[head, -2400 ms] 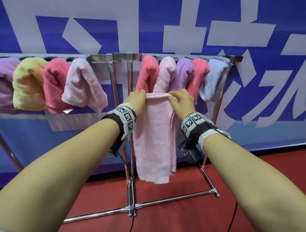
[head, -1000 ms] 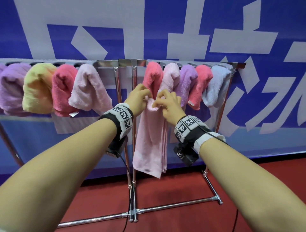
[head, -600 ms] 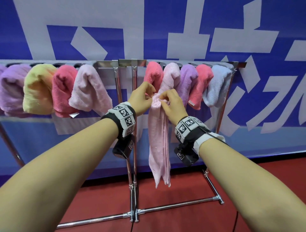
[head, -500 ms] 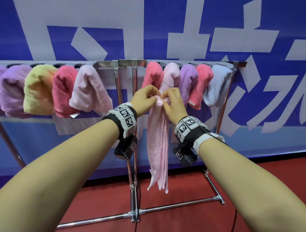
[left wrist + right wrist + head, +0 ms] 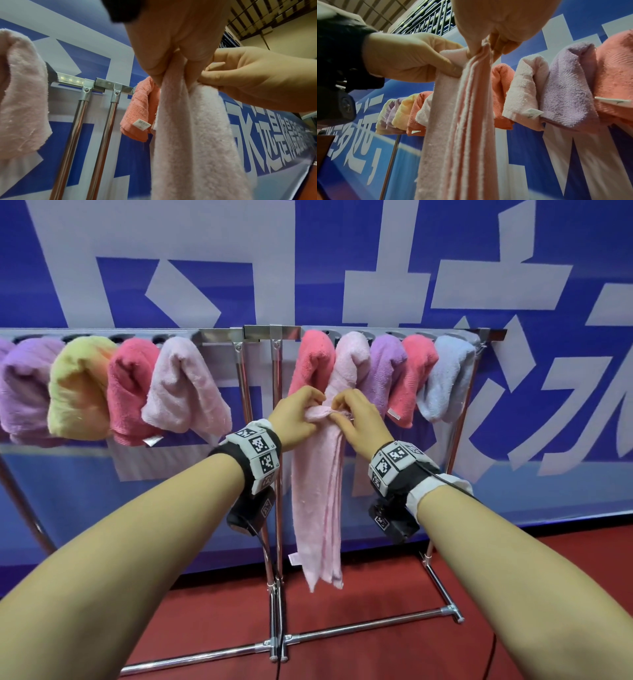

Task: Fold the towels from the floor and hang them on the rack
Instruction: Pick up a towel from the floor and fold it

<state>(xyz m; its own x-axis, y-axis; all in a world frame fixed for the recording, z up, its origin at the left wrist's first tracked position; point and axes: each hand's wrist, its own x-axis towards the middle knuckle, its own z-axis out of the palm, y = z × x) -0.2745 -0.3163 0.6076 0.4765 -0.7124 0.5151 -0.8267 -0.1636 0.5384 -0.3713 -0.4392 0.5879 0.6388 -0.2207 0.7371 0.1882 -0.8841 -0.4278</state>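
Since the earlier frames, the pink towel (image 5: 320,494) has been gathered from a wide hanging sheet into a narrow folded strip, and the two hands have been brought close together at its top. The towel is now held in the air in front of the rack (image 5: 274,332), near the middle of the top rail, with its lower end hanging free above the red floor (image 5: 376,655) and not touching it. Its top edge is pinched by the left hand (image 5: 296,421), whose fingers and thumb are curled round the bunched cloth, and by the right hand (image 5: 359,419), whose fingertips are closed on the same edge just beside the left. In the right wrist view, the layered edges of the fold are seen running down as parallel ridges.

Behind the held towel, the right part of the rail is filled by five folded towels (image 5: 383,371): coral, pale pink, purple, coral and pale blue. Left of the two central uprights (image 5: 277,508), further folded towels (image 5: 137,388) are draped over the rail in pale pink, coral, yellow-green and purple. A blue banner with large white characters (image 5: 445,268) is seen behind the rack. Marker-covered bands (image 5: 260,450) are worn on both wrists.
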